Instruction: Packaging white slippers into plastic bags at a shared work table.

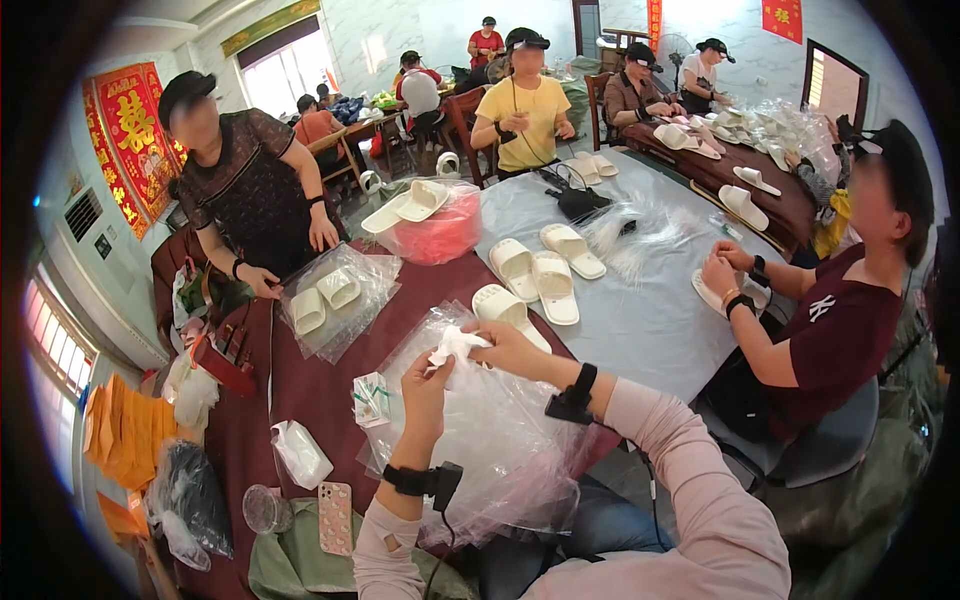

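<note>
Both of my hands are raised over a stack of clear plastic bags (480, 440), pinching a crumpled white tissue (458, 346) between them. My left hand (425, 392) grips its lower left end with closed fingers. From the right, my right hand (505, 350) has its fingers closed on the other side. Just behind my right hand lies a cream slipper (500, 303), partly hidden by it. Several more cream slippers (555, 285) sit a little farther off on the grey table cover.
At far left a co-worker (250, 170) handles a bagged pair of slippers (325, 300); another co-worker (820, 310) sits at right with a slipper. Left of the bags are a card packet (371, 400), a white soft pack (300, 453), a round clear tub (266, 510) and a phone (336, 518).
</note>
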The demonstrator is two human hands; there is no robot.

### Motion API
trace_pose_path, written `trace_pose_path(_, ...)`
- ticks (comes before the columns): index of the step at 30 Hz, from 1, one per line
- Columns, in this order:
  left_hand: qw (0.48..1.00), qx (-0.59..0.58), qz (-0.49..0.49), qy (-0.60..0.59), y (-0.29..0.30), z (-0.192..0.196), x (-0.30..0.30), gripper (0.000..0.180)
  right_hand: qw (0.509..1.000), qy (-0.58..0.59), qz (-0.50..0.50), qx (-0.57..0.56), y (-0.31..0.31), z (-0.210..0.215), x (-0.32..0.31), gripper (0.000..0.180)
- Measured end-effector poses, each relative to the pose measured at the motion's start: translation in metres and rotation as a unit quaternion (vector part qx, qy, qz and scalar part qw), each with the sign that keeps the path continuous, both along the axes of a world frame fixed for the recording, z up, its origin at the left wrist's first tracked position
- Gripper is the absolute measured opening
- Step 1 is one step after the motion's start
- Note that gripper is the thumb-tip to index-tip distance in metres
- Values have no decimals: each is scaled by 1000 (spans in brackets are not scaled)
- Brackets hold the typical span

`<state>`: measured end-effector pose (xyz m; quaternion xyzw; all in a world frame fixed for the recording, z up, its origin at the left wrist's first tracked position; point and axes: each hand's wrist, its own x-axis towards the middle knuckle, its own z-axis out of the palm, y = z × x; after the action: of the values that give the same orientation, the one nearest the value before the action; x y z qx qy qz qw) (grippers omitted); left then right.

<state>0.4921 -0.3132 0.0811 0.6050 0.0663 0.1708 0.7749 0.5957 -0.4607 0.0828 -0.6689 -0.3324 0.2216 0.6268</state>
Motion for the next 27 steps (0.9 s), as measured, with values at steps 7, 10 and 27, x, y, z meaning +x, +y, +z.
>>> trace_pose_path(7, 988, -154, -5, 3, 0, 1, 51, 30, 996, -51, -44, 65, 16, -12, 34, 57)
trace_pose_path(10, 980, 148, 134, 7, -18, -2, 28, 31, 956, -32, -282, 74, 6, -11, 79, 45)
trace_pose_path(27, 895, 88, 198, 390, -5, -30, -287, 26, 804, -390, -380, -238, -46, -116, 406, 41)
